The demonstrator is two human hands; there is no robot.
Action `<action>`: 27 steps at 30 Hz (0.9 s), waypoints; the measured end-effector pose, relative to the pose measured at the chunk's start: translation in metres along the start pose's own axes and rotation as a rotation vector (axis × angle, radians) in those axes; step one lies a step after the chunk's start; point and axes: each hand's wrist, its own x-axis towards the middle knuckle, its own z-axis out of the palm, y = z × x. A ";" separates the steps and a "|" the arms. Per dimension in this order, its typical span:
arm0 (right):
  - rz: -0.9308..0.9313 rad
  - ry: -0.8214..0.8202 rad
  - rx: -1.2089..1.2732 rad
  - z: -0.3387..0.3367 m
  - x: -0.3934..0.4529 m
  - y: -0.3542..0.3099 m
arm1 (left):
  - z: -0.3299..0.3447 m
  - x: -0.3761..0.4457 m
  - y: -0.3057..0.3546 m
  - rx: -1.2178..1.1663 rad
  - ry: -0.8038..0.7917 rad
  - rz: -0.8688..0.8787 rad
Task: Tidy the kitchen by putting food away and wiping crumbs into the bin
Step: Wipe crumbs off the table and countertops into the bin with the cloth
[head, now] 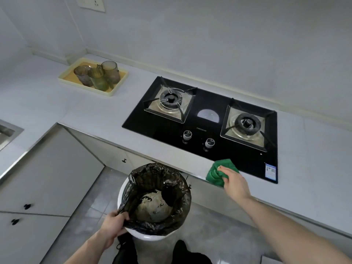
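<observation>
My left hand grips the near left rim of a white bin lined with a black bag, held just below the counter's front edge. Pale scraps lie in the bottom of the bag. My right hand holds a bunched green cloth at the counter edge, in front of the black gas hob. The cloth hangs slightly over the edge, to the right of the bin.
A yellow tray with several tinted glass mugs stands at the back left of the white counter. A sink corner shows at far left. White cabinet doors run below, over a grey tiled floor.
</observation>
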 end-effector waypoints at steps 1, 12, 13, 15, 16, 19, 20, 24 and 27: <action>0.017 0.014 0.035 0.000 -0.001 -0.006 | 0.003 -0.002 -0.003 -0.008 -0.003 -0.004; -0.201 -0.007 0.130 0.036 0.002 -0.126 | 0.004 -0.029 -0.010 0.031 -0.035 0.021; -0.202 -0.030 0.086 0.041 0.003 -0.126 | 0.004 -0.029 -0.006 0.041 -0.042 0.035; -0.174 -0.063 -0.016 0.047 0.001 -0.116 | 0.004 -0.026 -0.001 0.056 -0.075 0.053; -0.143 -0.062 -0.046 0.046 0.000 -0.106 | 0.006 -0.024 0.002 0.065 -0.092 0.055; -0.039 -0.049 -0.057 0.037 -0.008 -0.074 | 0.008 -0.024 0.006 0.110 -0.111 0.079; -0.005 -0.038 -0.049 0.031 -0.012 -0.064 | 0.008 -0.024 0.006 0.135 -0.119 0.082; 0.204 0.062 0.003 0.007 -0.035 -0.016 | 0.006 -0.014 0.002 0.224 -0.162 0.088; 0.441 0.114 0.054 -0.016 -0.049 0.027 | 0.007 -0.010 0.002 0.281 -0.181 0.086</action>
